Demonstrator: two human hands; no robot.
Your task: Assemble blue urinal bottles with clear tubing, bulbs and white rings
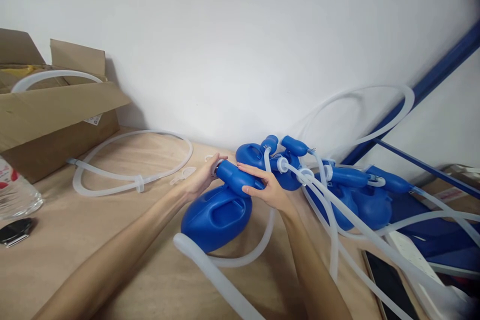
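Note:
A blue plastic urinal cup (236,178) lies sideways between my two hands. My right hand (268,187) grips its rounded right end, thumb below and fingers across the top. At the open left end, where a pale ring shows, my left hand (204,177) closes its fingers on the rim; the fingertips are partly hidden. Right below the cup is a blue jug (215,217) with a recessed handle, resting on the table. A thick translucent hose (221,280) curves around the jug and runs out at the bottom edge.
Several similar blue jugs and cups (348,177) with hoses crowd the right side. A phone (390,280) lies at lower right. On the left are an open cardboard box (63,110), a coiled hose (108,192), a clear plastic bottle (17,192) and small clear parts (183,174).

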